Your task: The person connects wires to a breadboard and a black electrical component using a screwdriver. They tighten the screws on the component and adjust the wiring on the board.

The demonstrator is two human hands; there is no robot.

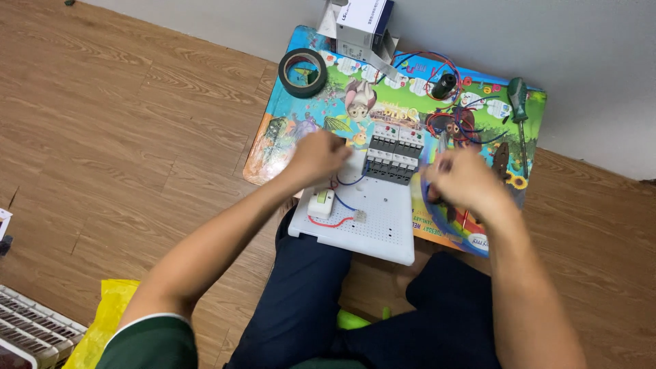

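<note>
My left hand (318, 156) is curled into a fist at the top left corner of a white perforated board (383, 229). A small dark tip shows by its knuckles; what it is stays unclear. My right hand (465, 181), blurred, is closed just right of the board, with a blue wire (425, 195) curving out from under it. A grey block of breakers (395, 154) is mounted at the top of the board. A white switch (320, 203) with red and blue wires sits at its left.
The board lies partly on a small colourful table (287, 116) and partly on my lap. On the table are a black tape roll (303, 72), a white and blue box (362, 24), a wire tangle (447, 102) and a green screwdriver (518, 102). The grey wall is behind and the wooden floor is to the left.
</note>
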